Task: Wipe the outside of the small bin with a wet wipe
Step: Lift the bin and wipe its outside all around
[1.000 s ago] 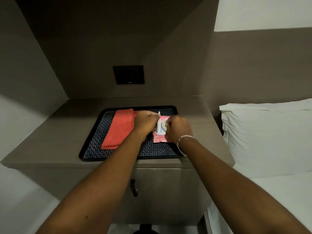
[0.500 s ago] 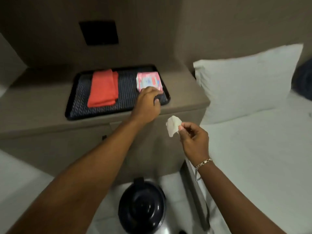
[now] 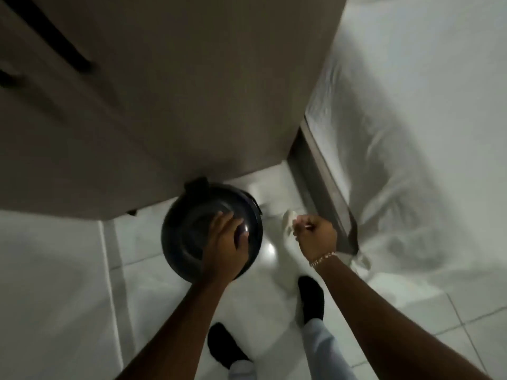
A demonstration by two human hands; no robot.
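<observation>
From the head view I look almost straight down at a small round bin with a glossy black domed lid, standing on the white tiled floor just in front of the brown-grey bedside cabinet. The lid's hinge tab at the far side sits right against the cabinet's lower edge.

My left hand lies palm down on the near right part of the lid, fingers spread loosely and flat against the shiny surface; it holds nothing that I can see.

My right hand hangs just to the right of the bin, apart from it, curled closed with a small crumpled white wet wipe pinched at the fingertips. The wipe sticks out toward the bin but is not touching it. A thin chain bracelet circles that wrist.

To the right, the white sheet of the bed drapes down over a grey bed frame that runs beside the cabinet. Below my arms I see two black shoes on the tiles and pale trouser legs. The frame is a little blurred, so finer detail on the bin is lost.
</observation>
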